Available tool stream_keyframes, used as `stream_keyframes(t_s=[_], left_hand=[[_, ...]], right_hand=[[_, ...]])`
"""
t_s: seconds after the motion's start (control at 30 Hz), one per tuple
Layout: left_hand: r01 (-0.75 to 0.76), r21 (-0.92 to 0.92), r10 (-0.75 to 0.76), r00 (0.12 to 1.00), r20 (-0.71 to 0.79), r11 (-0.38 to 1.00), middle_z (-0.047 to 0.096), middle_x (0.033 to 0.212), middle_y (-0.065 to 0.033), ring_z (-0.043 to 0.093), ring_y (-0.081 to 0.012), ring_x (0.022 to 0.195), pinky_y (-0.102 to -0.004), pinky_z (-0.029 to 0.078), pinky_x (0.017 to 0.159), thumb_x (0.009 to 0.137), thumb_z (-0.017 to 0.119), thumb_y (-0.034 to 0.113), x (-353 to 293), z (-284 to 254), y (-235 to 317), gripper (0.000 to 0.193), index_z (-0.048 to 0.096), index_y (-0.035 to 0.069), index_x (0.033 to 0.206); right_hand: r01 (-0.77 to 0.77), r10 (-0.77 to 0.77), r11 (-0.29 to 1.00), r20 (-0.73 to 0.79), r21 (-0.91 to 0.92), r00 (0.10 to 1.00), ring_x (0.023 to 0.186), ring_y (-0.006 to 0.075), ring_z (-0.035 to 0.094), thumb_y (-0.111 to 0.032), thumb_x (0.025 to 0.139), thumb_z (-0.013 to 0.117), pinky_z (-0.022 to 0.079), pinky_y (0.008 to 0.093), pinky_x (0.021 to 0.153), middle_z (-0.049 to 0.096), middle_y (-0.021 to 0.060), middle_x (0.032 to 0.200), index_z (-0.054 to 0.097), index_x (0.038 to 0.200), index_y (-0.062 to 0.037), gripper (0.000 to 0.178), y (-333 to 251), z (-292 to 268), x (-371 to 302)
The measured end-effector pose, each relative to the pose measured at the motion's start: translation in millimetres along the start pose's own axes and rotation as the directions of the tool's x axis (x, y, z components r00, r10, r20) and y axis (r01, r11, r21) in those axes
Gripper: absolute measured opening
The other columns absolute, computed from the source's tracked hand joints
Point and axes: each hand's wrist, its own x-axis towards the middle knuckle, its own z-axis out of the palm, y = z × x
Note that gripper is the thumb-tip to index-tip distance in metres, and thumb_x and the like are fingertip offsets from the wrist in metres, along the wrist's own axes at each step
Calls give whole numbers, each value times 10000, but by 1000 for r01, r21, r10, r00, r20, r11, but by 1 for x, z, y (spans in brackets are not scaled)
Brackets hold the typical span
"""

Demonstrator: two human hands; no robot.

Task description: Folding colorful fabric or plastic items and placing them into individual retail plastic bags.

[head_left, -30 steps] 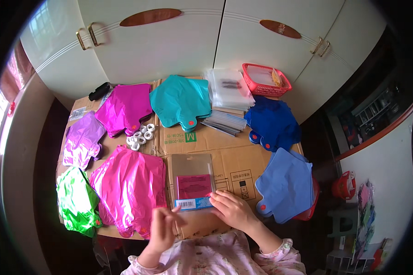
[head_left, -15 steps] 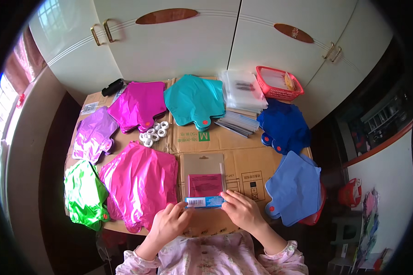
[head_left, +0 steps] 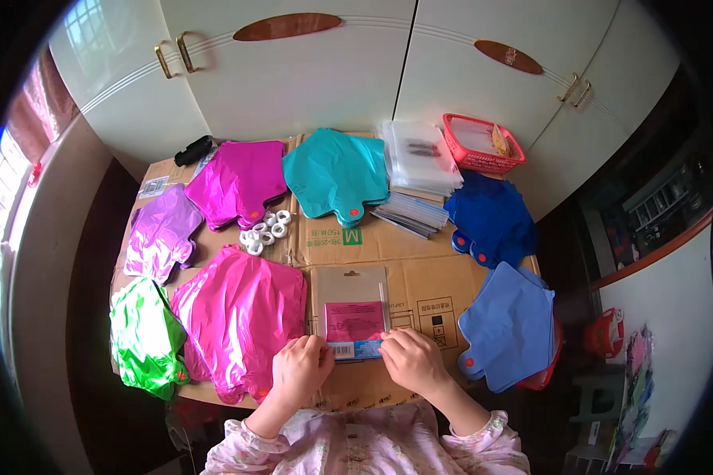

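In front of me on the cardboard lies a flat clear plastic bag [head_left: 352, 286] with a hang hole at its far end. Inside it shows a folded magenta foil piece [head_left: 353, 319]. A blue strip with a white barcode label [head_left: 360, 349] crosses its near end. My left hand [head_left: 299, 368] is closed at the near left corner, fingers curled and pinching the bag's edge. At the near right corner my right hand [head_left: 412, 360] grips the edge between thumb and fingers. The fingertips partly cover both ends of the blue strip.
Flat foil balloons lie around the cardboard [head_left: 404, 249]: pink [head_left: 242, 317], green [head_left: 144, 336], lilac [head_left: 162, 229], magenta [head_left: 238, 182], teal [head_left: 337, 170], dark blue [head_left: 495, 218], light blue [head_left: 507, 324]. White tape rolls [head_left: 265, 229], clear bags [head_left: 420, 158], thin tubes [head_left: 412, 212] and a red basket [head_left: 483, 164] also sit there.
My left hand has shifted slightly right and its fingers have curled over the bag's near left corner, covering part of the label. My right hand's fingers have curled in more.
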Motion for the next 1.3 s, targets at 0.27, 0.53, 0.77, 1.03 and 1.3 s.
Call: stream_keyframes(t_s=[0.27,0.53,0.77,1.03,1.3], left_hand=[[167,115,-173,984,46,979,540,844,-150,603,-347,700,-417,510,587,786,716,327,4,-8,17,430,523,16,1013],[291,-902,-205,950,234,319,625,893,-43,588,-86,840,-256,487,702,858,684,91,-13,2,9,209,533,15,983],[349,-935,-67,933,353,-58,644,982,-23,570,-65,880,-224,465,773,908,608,56,-42,8,7,202,576,-1,1099],[453,-868,-51,890,452,203,512,606,9,442,-52,515,-213,336,468,979,514,198,-85,12,19,280,549,30,758],[538,-758,358,671,650,369,639,859,-51,565,-106,761,-251,445,709,994,477,277,-74,3,40,335,622,-25,1014]], right_hand=[[-152,154,988,-80,29,985,1086,338,491,-226,745,758,399,440,921,469,149,1211,465,1193,-42,566,12,4,-3],[-274,322,757,25,593,946,894,188,569,-204,883,643,449,309,769,589,72,1026,537,1149,-13,344,3,0,-18],[-381,388,-54,371,923,844,757,94,638,-178,954,565,496,216,652,643,25,902,597,1038,-39,166,-16,-4,-62],[-365,527,242,194,899,827,684,83,642,-150,943,579,514,224,593,626,35,749,560,878,-4,161,-49,-22,-109],[169,850,321,-362,932,382,626,172,625,-152,934,560,533,294,550,634,92,835,554,1105,-37,206,-7,-78,-173]])
